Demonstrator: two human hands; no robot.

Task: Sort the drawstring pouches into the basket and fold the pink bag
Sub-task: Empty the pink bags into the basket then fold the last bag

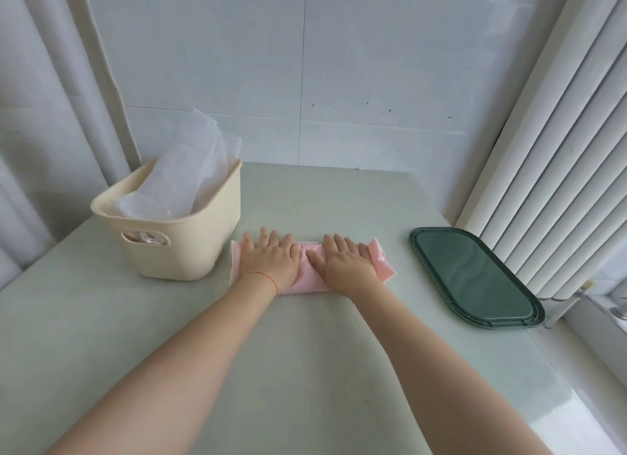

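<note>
Two bare forearms reach out from the near edge across a pale grey-green table (305, 370). The left one wears a thin red string (268, 278) around its wrist.

Both hands lie palm down on the pink bag (381, 263), which sits about mid-table, folded into a low band running left to right. The left hand (268, 256) covers the bag's left part, fingers straight and slightly spread, their tips reaching just past its far edge. The right hand (344, 259) presses the right part, fingers straight and close together, thumb angled in toward the left hand. Neither hand pinches the fabric; both lie flat on it. A strip of pink shows between the hands, a narrow edge pokes out to the left, and a looser, creased corner sticks out to the right past the right hand.

Just left of the bag, close to the left hand, stands a cream plastic basket (183, 247) with a handle cutout in its near wall. Pale translucent pouches (193, 169) stand up out of it, well above the rim.

Right of the bag, well apart from it, a dark green tray (475, 275) lies flat near white vertical blinds (556, 149).

Beyond the table's far edge is a white tiled wall (339, 64), with a pale curtain (51, 98) hanging on the far left.
</note>
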